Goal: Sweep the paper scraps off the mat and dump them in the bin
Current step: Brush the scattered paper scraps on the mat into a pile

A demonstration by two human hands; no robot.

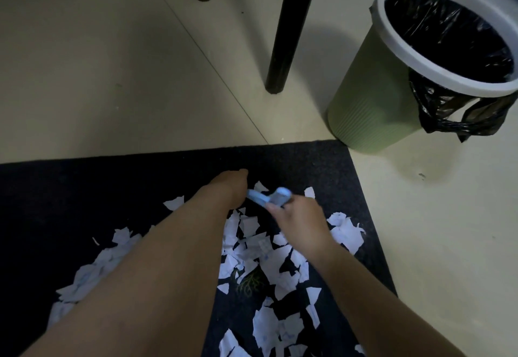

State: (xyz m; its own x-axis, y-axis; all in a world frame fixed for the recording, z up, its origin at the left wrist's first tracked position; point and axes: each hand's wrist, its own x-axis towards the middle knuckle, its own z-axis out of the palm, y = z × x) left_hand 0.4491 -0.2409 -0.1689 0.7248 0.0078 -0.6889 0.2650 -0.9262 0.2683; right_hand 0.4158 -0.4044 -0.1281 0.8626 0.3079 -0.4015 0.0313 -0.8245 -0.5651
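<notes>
Dark mat point(322, 166) strewn with paper scraps point(252, 244); our blurred right hand point(297, 216) and left hand point(229, 185) grasp a pale-blue tool point(269, 197), its shape unclear. Green bin point(372, 99) far right.

Both arms reach forward and down, forearms converging. Left hand point(228, 185) bent at the wrist, fingers hidden, grip unclear. Right hand point(297, 216) palm-down, fingers curled around a pale blue tool point(269, 197).

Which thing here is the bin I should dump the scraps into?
Follow the dark mat to its far right corner. The bin stands on the pale floor just beyond it, right of a black furniture leg. It is the only green tub, white-rimmed with a black liner.
</notes>
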